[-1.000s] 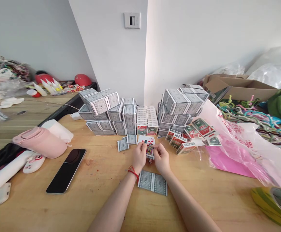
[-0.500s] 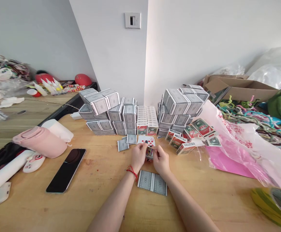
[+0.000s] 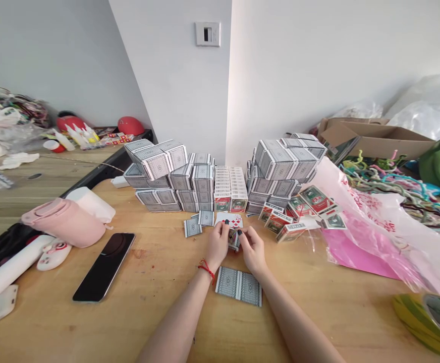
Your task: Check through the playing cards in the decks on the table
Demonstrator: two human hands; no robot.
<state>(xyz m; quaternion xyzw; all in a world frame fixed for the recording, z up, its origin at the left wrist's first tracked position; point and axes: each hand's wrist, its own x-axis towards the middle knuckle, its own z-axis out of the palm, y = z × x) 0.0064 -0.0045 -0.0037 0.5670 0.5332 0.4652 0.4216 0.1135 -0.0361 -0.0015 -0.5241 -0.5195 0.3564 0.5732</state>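
Note:
My left hand [image 3: 217,245] and my right hand [image 3: 252,248] meet over the wooden table [image 3: 159,322], both pinched on a small packet of playing cards [image 3: 233,238] held between them. A red string is tied round my left wrist. Just beyond the hands lie face-up cards with red pips [image 3: 230,220] and two face-down cards [image 3: 198,223]. Between my forearms lies a spread of grey-backed cards [image 3: 239,285]. Stacks of grey card boxes [image 3: 174,174] stand against the wall, with more stacked to the right [image 3: 284,164].
Loose red-and-green card boxes [image 3: 299,212] lie by a pink plastic bag [image 3: 371,227]. A black phone [image 3: 104,265], a pink pouch [image 3: 64,223] and a white roll [image 3: 11,267] sit left. Coloured cords, a cardboard box [image 3: 375,136] and a tape roll [image 3: 432,317] are on the right.
Both hands have drawn slightly closer round the packet of cards; the fingers have shifted a little. Nothing else has moved.

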